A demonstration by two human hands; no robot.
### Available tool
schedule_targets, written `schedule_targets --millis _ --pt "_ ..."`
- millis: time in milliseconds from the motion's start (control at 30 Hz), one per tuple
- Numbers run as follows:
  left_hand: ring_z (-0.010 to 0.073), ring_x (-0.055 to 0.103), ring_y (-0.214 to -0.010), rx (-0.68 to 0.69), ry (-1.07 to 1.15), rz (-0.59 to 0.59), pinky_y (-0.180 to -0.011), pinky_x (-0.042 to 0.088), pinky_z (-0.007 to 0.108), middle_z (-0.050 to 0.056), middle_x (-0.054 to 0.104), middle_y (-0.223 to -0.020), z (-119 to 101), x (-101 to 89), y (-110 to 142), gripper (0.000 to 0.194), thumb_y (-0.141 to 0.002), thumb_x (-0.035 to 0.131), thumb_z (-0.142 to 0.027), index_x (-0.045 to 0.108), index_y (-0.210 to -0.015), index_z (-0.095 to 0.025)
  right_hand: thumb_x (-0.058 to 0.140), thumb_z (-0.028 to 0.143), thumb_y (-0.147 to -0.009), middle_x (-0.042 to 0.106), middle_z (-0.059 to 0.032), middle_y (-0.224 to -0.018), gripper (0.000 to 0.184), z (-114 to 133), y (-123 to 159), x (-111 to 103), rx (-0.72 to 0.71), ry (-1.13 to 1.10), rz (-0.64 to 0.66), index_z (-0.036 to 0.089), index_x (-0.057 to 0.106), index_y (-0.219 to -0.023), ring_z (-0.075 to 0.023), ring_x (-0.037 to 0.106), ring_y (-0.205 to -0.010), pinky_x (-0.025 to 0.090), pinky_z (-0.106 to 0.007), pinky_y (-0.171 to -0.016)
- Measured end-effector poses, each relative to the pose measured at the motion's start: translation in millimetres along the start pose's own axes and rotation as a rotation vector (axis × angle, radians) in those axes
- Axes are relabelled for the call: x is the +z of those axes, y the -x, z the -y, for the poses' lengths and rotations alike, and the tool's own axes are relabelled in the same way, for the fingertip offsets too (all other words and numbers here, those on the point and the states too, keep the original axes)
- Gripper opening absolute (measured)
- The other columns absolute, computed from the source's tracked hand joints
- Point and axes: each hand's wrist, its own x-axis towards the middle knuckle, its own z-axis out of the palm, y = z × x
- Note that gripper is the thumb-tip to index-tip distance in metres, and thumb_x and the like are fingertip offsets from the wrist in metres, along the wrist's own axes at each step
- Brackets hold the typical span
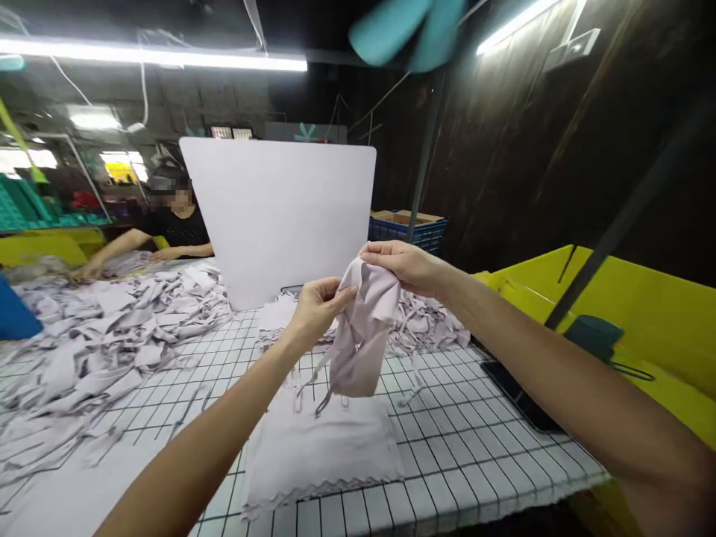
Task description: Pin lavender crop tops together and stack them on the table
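Observation:
A pale pinkish fabric piece point(363, 350) with thin straps hangs above the table between my hands. My left hand point(321, 309) pinches its upper left edge, and my right hand point(400, 265) grips the top right corner. Folds hide part of the piece, so its exact kind of garment is unclear. Below it lies a flat stack of pale cloth point(324, 447) with a wavy front edge. Behind my hands, a smaller stack of pale pieces point(274, 317) and a loose heap of similar cloth point(428, 324) rest on the table.
The table wears a black-and-white grid cover point(447, 447). A white upright board point(285, 216) stands at its back. Large cloth heaps point(139, 321) cover the left side, where another person point(179, 216) handles fabric. At right are a yellow bin point(654, 313), a dark flat device point(520, 395) and a slanting pole point(609, 231).

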Motion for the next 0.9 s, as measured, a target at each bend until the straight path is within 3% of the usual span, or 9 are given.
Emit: schedule_targets --millis 100,267,400,467,600,667,767,833,900 --pt "0.0091 0.054 -0.055 -0.005 0.093 -0.131 -0.051 0.041 0.020 -0.001 0.063 -0.063 -7 -17.3 8 0.039 -0.074 0.080 -0.049 0.071 -0.078 -0.012 0.082 0.040 -0.070 0.062 0.0014 -0.071 0.035 -10 -15 12 0.016 0.135 -0.030 0.018 0.059 -0.085 -0.0108 0.055 -0.059 0.043 -0.021 -0.052" --pt "0.0087 0.057 -0.057 -0.008 0.284 -0.283 -0.053 0.046 0.018 0.000 0.068 -0.070 -29 -55.3 22 0.025 -0.076 0.081 -0.035 0.070 -0.082 -0.013 0.073 0.016 -0.061 0.060 0.0009 -0.067 0.013 -51 -30 3 0.003 0.577 -0.210 0.016 0.061 -0.066 -0.0116 0.052 -0.064 0.036 -0.021 -0.054" --pt "0.0083 0.058 -0.058 -0.065 0.366 -0.431 -0.056 0.048 0.018 -0.001 0.066 -0.069 -31 -85.4 31 0.015 -0.080 0.077 -0.025 0.068 -0.081 -0.012 0.067 0.022 -0.063 0.060 -0.0016 -0.064 0.008 -80 -30 -2 0.078 0.490 -0.187 0.016 0.061 -0.062 -0.0142 0.054 -0.061 0.043 -0.026 -0.055" --pt "0.0104 0.060 -0.060 -0.144 0.362 -0.454 -0.058 0.051 0.020 0.001 0.067 -0.070 -25 -97.7 39 0.018 -0.079 0.078 -0.028 0.068 -0.082 -0.013 0.067 0.026 -0.065 0.064 -0.0042 -0.069 0.012 -86 -25 3 0.111 0.222 -0.081 0.016 0.064 -0.070 -0.0181 0.061 -0.066 0.051 -0.031 -0.061" --pt "0.0146 0.064 -0.068 -0.302 0.190 -0.231 -0.059 0.050 0.022 0.003 0.071 -0.083 2 -114.9 62 0.036 -0.069 0.085 -0.031 0.070 -0.096 -0.015 0.069 0.030 -0.069 0.064 -0.0034 -0.070 0.015 -88 -18 15 0.075 -0.248 -0.075 0.019 0.063 -0.078 -0.0169 0.061 -0.063 0.055 -0.032 -0.062" --pt "0.0129 0.062 -0.066 -0.310 0.078 -0.203 -0.057 0.047 0.020 0.001 0.069 -0.081 17 -121.9 72 0.038 -0.064 0.086 -0.027 0.069 -0.095 -0.016 0.066 0.031 -0.073 0.064 -0.0028 -0.071 0.014 -88 -20 17 0.048 -0.271 -0.143 0.019 0.062 -0.079 -0.0158 0.060 -0.062 0.054 -0.031 -0.060" --pt "0.0097 0.053 -0.055 -0.221 -0.181 -0.381 -0.051 0.038 0.019 -0.004 0.059 -0.066 38 -131.9 77 0.023 -0.067 0.081 -0.025 0.062 -0.077 -0.016 0.065 0.029 -0.075 0.062 -0.0030 -0.072 0.012 -86 -21 24 0.045 -0.203 -0.193 0.018 0.062 -0.076 -0.0154 0.059 -0.067 0.054 -0.029 -0.064" --pt "0.0113 0.054 -0.058 -0.188 -0.302 -0.511 -0.052 0.039 0.021 -0.003 0.057 -0.065 47 -135.9 75 0.020 -0.071 0.078 -0.021 0.057 -0.070 -0.017 0.060 0.030 -0.080 0.061 -0.0030 -0.072 0.014 -82 -15 41 -0.002 -0.051 -0.206 0.017 0.064 -0.078 -0.0145 0.056 -0.066 0.052 -0.028 -0.063" --pt "0.0166 0.063 -0.075 -0.199 -0.282 -0.547 -0.064 0.050 0.025 0.002 0.065 -0.084 53 -135.5 73 0.012 -0.079 0.073 -0.021 0.063 -0.082 -0.016 0.049 0.032 -0.090 0.062 -0.0037 -0.075 0.024 -76 0 70 -0.116 0.162 -0.170 0.017 0.067 -0.088 -0.0143 0.053 -0.065 0.049 -0.028 -0.060"
